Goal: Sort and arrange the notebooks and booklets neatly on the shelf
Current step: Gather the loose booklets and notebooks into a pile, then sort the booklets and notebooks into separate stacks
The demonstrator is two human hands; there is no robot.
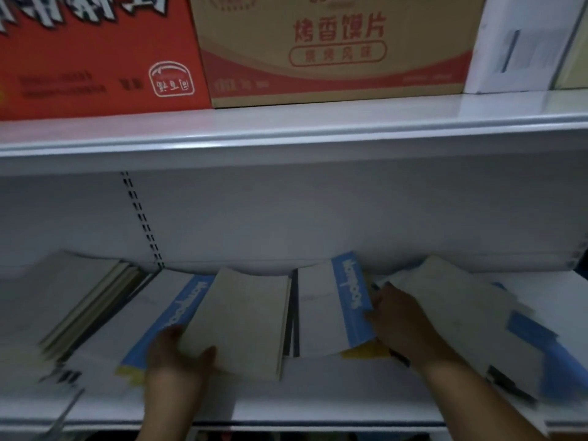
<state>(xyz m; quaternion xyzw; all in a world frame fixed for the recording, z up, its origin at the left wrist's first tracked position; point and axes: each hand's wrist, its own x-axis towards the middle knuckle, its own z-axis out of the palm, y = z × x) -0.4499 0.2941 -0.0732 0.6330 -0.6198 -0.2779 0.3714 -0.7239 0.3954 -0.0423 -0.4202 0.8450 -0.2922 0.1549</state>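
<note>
On the white lower shelf (318,405) lie several notebooks. My left hand (178,358) grips the near edge of a plain grey-beige booklet (245,316), which lies over a white notebook with a blue spine band (178,313). My right hand (404,323) is closed on a blurred stack of pale booklets (458,307) at the right, lifted and tilted. Between my hands rests another white notebook with a blue band (321,310), a yellow corner showing beneath it. A pile of grey booklets (79,300) lies at the far left.
The upper shelf (286,132) carries a red carton (95,52), a brown carton with red print (334,49) and a white box (521,43). A slotted upright (141,218) runs down the back panel. More blue-and-white notebooks (541,338) lie at the far right.
</note>
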